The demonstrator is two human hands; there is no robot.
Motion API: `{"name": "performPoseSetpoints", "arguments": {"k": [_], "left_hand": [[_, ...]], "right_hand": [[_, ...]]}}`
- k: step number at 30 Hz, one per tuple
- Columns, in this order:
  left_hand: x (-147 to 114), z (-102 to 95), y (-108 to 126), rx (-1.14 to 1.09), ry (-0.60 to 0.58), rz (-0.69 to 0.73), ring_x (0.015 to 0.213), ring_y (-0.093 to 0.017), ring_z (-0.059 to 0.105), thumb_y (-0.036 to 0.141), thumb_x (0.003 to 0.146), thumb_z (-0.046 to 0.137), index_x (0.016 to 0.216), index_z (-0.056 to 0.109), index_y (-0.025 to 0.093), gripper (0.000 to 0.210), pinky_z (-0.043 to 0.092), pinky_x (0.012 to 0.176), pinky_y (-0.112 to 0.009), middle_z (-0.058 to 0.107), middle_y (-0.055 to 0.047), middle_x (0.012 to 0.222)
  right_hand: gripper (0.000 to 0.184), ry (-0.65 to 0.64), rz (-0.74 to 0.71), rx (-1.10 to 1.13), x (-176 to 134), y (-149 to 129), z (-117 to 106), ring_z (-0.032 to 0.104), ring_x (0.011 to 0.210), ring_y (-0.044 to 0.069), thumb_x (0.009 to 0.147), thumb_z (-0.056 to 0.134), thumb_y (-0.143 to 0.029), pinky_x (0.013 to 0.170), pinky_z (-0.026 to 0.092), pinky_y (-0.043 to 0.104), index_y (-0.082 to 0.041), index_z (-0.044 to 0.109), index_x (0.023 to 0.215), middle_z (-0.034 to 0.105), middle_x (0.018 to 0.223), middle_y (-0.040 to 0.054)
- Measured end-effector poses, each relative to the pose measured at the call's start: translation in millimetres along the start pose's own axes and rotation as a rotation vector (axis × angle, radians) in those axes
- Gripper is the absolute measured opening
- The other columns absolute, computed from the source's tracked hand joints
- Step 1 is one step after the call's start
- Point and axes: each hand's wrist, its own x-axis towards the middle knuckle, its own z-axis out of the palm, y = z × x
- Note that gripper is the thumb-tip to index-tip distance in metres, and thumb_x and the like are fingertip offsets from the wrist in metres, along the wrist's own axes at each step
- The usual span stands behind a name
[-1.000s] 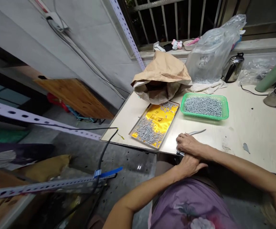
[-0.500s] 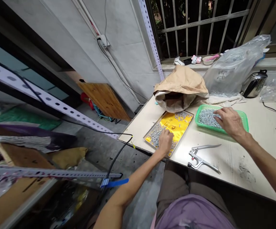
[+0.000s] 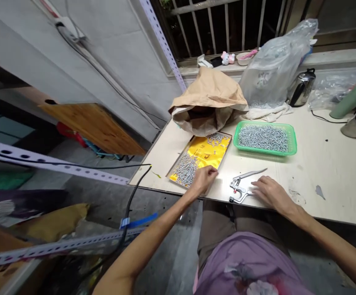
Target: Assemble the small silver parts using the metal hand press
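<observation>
My left hand [image 3: 204, 179] is closed in a pinch above the near right corner of a shallow tray [image 3: 227, 148]. Whatever its fingertips hold is too small to make out. In the tray, small silver metal pieces [image 3: 186, 169] lie heaped on a yellow sheet [image 3: 210, 152]. My right hand [image 3: 272, 196] is over the lower handle of metal hand pliers [image 3: 242, 189], its fingers stretched out and not wrapped round it. The pliers lie on the table with their handles spread. Beyond them stands a green plastic basket [image 3: 265, 153] full of similar silver pieces [image 3: 262, 137].
A brown paper bag [image 3: 208, 90] lies open-mouthed behind the tray. Behind the basket are a clear plastic bag [image 3: 273, 65], a white cloth [image 3: 268, 113] and a metal kettle [image 3: 302, 88]. A green bottle [image 3: 354, 96] stands far right. A black cable [image 3: 131, 196] crosses the table's left corner.
My right hand has left the green basket and come down to the pliers' handle. My left hand has moved from the heap to the tray's near right edge. The view has shifted right.
</observation>
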Motion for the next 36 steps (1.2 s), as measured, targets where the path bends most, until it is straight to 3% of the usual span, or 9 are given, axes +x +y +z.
{"name": "performPoseSetpoints", "arguments": {"k": [3, 6, 11, 15, 23, 27, 30, 32, 36], "left_hand": [[-21, 26.3, 18, -0.331, -0.239, -0.167, 0.051, -0.008, 0.05, 0.024, 0.076, 0.061, 0.078, 0.066, 0.014, 0.011, 0.039, 0.049, -0.019, 0.063, 0.001, 0.064], [-32, 47.4, 25, -0.507, -0.347, -0.318, 0.039, -0.004, 0.038, 0.031, 0.073, 0.066, 0.074, 0.063, 0.013, 0.018, 0.028, 0.039, -0.017, 0.054, 0.005, 0.053], [-34, 57.1, 27, -0.539, -0.377, -0.421, 0.036, -0.003, 0.03, 0.031, 0.071, 0.068, 0.064, 0.057, 0.014, 0.021, 0.021, 0.036, -0.017, 0.042, 0.009, 0.042], [-34, 56.6, 27, -0.478, -0.393, -0.445, 0.035, -0.003, 0.031, 0.024, 0.073, 0.064, 0.061, 0.056, 0.014, 0.017, 0.02, 0.036, -0.017, 0.044, 0.008, 0.042], [-30, 55.7, 28, -0.413, -0.472, -0.51, 0.035, -0.003, 0.036, 0.026, 0.07, 0.068, 0.06, 0.056, 0.014, 0.02, 0.023, 0.037, -0.016, 0.048, 0.008, 0.045], [-28, 53.7, 31, -0.412, -0.506, -0.522, 0.034, -0.003, 0.036, 0.026, 0.069, 0.068, 0.059, 0.055, 0.014, 0.02, 0.024, 0.037, -0.017, 0.049, 0.007, 0.044], [-27, 52.6, 32, -0.41, -0.521, -0.52, 0.033, -0.003, 0.035, 0.026, 0.068, 0.069, 0.058, 0.054, 0.015, 0.022, 0.022, 0.036, -0.017, 0.047, 0.008, 0.043], [-27, 52.1, 33, -0.418, -0.529, -0.522, 0.032, -0.003, 0.034, 0.026, 0.068, 0.07, 0.057, 0.053, 0.015, 0.023, 0.021, 0.036, -0.017, 0.047, 0.008, 0.042], [-28, 52.2, 32, -0.428, -0.529, -0.529, 0.032, -0.003, 0.034, 0.026, 0.069, 0.069, 0.058, 0.052, 0.015, 0.023, 0.021, 0.036, -0.018, 0.047, 0.008, 0.041]], "right_hand": [[0.017, -0.058, 0.044, -0.003, -10, -4, 9, 0.059, 0.082, 0.02, 0.093, 0.048, -0.023, 0.072, 0.048, 0.031, -0.019, 0.063, 0.1, 0.059, 0.09, 0.0079], [0.014, -0.091, 0.072, -0.03, -13, -7, 14, 0.058, 0.078, 0.018, 0.092, 0.049, -0.019, 0.069, 0.044, 0.028, -0.019, 0.063, 0.095, 0.057, 0.087, 0.0055], [0.014, -0.121, 0.098, -0.063, -15, -12, 19, 0.056, 0.076, 0.016, 0.092, 0.049, -0.015, 0.066, 0.041, 0.026, -0.018, 0.063, 0.091, 0.056, 0.084, 0.0043], [0.016, -0.118, 0.112, -0.067, -15, -12, 22, 0.056, 0.076, 0.017, 0.093, 0.048, -0.014, 0.066, 0.04, 0.026, -0.017, 0.063, 0.09, 0.057, 0.085, 0.0048], [0.018, -0.119, 0.117, -0.081, -17, -9, 31, 0.056, 0.076, 0.017, 0.092, 0.046, -0.012, 0.065, 0.04, 0.027, -0.018, 0.063, 0.093, 0.058, 0.087, 0.0056], [0.015, -0.107, 0.068, -0.091, -11, -1, 23, 0.057, 0.092, 0.022, 0.09, 0.056, -0.025, 0.075, 0.045, 0.032, -0.018, 0.063, 0.1, 0.06, 0.103, 0.0115], [0.062, -0.087, 0.063, -0.156, 1, 13, 13, 0.042, 0.123, 0.035, 0.076, 0.072, -0.046, 0.092, 0.042, 0.047, -0.016, 0.052, 0.126, 0.044, 0.136, 0.0208], [0.09, -0.147, 0.074, -0.198, 11, 21, 8, 0.032, 0.131, 0.041, 0.064, 0.078, -0.056, 0.099, 0.035, 0.055, -0.013, 0.043, 0.135, 0.038, 0.142, 0.0244], [0.1, -0.262, 0.06, -0.242, 22, 23, 4, 0.04, 0.126, 0.041, 0.056, 0.082, -0.057, 0.101, 0.033, 0.055, -0.011, 0.043, 0.135, 0.047, 0.135, 0.0242]]}}
